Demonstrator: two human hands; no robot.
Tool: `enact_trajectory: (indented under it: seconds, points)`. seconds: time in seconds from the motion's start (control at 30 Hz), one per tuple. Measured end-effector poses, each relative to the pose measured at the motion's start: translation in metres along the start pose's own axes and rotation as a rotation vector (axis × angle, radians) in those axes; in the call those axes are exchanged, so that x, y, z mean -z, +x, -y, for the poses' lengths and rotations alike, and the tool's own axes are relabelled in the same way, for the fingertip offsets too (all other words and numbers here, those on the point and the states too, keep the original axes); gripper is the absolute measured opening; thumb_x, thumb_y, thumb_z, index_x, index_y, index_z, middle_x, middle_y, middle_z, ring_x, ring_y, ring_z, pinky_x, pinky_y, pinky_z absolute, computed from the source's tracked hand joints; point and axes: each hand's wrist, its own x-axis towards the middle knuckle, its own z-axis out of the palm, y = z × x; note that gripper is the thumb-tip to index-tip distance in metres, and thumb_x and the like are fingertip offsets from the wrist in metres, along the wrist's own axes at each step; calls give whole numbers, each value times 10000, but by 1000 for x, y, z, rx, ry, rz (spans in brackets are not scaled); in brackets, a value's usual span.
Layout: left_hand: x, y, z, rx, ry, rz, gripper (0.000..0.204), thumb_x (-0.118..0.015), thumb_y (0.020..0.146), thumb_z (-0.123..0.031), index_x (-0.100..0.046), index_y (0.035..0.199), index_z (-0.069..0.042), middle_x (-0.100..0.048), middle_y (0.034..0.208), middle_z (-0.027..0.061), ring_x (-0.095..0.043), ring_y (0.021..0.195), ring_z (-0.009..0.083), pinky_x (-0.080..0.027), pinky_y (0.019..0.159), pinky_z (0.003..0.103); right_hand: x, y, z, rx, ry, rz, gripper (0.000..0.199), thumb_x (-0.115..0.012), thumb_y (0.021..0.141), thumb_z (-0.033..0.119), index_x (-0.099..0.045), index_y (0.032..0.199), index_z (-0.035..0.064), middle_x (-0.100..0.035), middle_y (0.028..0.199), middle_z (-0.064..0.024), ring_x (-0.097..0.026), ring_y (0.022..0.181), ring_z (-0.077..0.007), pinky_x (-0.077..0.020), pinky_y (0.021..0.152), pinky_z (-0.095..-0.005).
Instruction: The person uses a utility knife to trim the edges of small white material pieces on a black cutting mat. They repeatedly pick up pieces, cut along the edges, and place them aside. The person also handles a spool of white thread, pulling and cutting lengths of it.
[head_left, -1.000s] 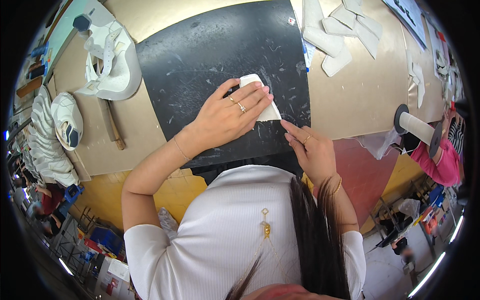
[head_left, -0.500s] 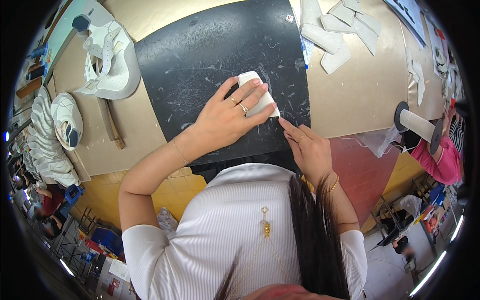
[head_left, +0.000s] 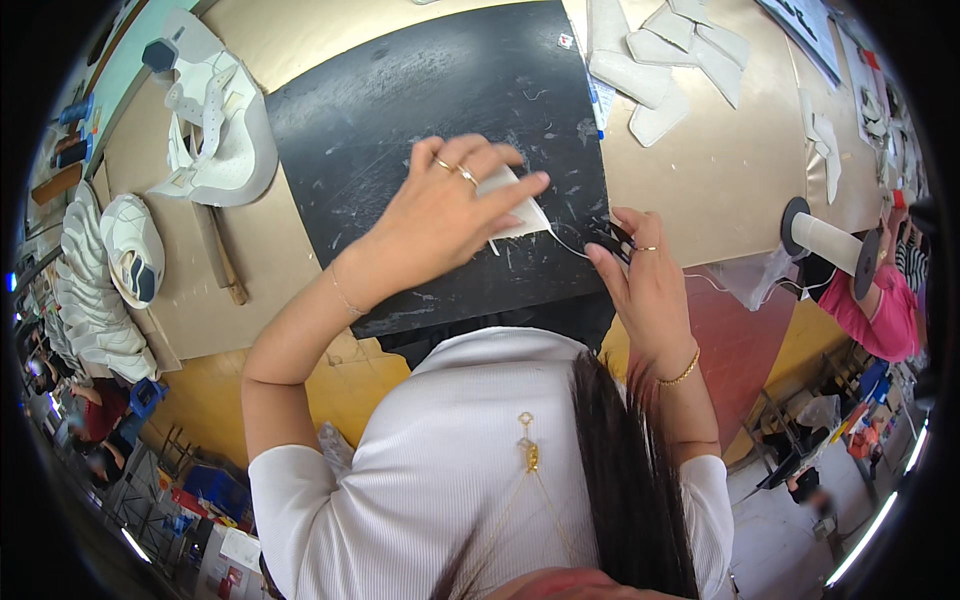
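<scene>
My left hand (head_left: 455, 205) is over a small white flat panel (head_left: 528, 222), its index finger stretched across it and the thumb near its lower edge. The hand's other fingers are curled and blurred by motion, and they hide much of the panel. A thin white tape (head_left: 565, 243) runs from the panel's right corner towards my right hand (head_left: 645, 275). Dark and slim, a small tool (head_left: 622, 240) sits between that hand's thumb and fingers; its exact kind is hard to make out. A short white end hangs at the panel's lower left.
The black work mat (head_left: 400, 130) lies on a tan table. White shoe uppers (head_left: 235, 150) and a wooden-handled tool (head_left: 225, 255) are at left, with stacked shoe parts (head_left: 90, 270) beyond. Light panels (head_left: 660, 55) lie at upper right; a white spool (head_left: 835, 245) is at right.
My right hand has moved right, away from the panel, and the dark tool now shows in it. A stretch of tape is exposed. My left fingers have lifted and curled.
</scene>
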Motion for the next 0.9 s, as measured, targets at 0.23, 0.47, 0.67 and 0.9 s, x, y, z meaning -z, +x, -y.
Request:
enact_trajectory:
  seconds: [0.23,0.47,0.67,0.9]
  points:
    - [10,2,16,121,-58,54,473,-829,791,-305,-660,1190,-114,-557,1268,102,-491,1222,306,-399,1010,415,15,4,6,66,-64,151,303,-709,907,77,-618,1194,38,-594,1044,-127,-652,829,-313,-535,715,-412]
    - [7,-7,11,215,-142,25,461,-856,762,-327,-651,1088,-73,-521,1128,93,-491,1081,299,-420,976,411,0,3,27,35,-236,191,217,-714,911,159,-670,1106,77,-605,1016,-56,-672,745,-273,-540,650,-393]
    - [6,-12,11,193,-181,-24,464,-859,765,-319,-631,1079,-64,-513,1116,96,-488,1067,302,-417,967,416,-8,9,29,68,-282,169,188,-689,930,177,-669,1085,72,-589,997,-54,-677,757,-287,-535,639,-414]
    - [4,-19,7,162,-187,-41,412,-847,781,-263,-613,1061,-72,-554,1117,97,-517,1070,295,-411,936,411,-9,13,36,55,-274,161,158,-680,937,175,-677,1054,69,-589,993,-56,-676,749,-294,-531,629,-420]
